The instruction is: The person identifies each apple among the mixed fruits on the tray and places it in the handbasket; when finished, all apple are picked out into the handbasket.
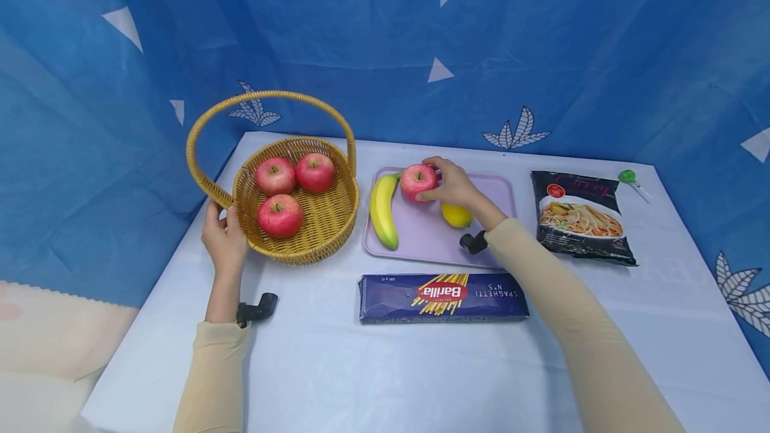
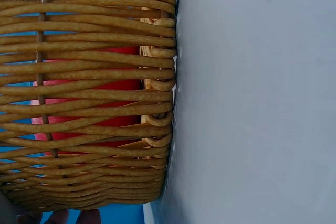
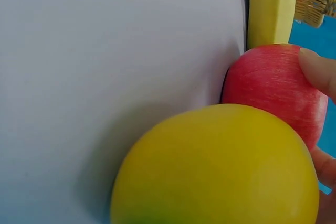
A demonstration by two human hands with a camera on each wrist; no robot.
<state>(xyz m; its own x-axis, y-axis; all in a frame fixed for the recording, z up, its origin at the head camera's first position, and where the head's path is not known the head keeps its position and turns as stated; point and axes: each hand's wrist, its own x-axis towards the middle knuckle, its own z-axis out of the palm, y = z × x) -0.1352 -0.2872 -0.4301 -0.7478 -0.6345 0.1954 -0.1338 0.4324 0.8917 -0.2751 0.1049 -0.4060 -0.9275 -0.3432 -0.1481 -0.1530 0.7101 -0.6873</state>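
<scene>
My right hand (image 1: 454, 187) grips a red apple (image 1: 418, 182) over the lilac tray (image 1: 430, 236), with thumb and fingers on opposite sides of the fruit. On that tray a banana (image 1: 383, 211) lies to the left of the apple, and a yellow lemon (image 1: 456, 215) sits under my right wrist. My left hand (image 1: 225, 239) holds the wicker basket (image 1: 345, 236) at its left side, where the arched handle meets the rim. Three red apples (image 1: 281, 216) rest inside the basket. In the left wrist view, fingertips (image 2: 88, 216) show at the edge of the woven wall.
A blue spaghetti box (image 1: 444, 298) lies in front of the tray. To the tray's right are a black noodle packet (image 1: 580, 219) and a small green-headed item (image 1: 627, 177) with a clear stem. The white table (image 1: 313, 366) ends at a blue curtain (image 1: 361, 32).
</scene>
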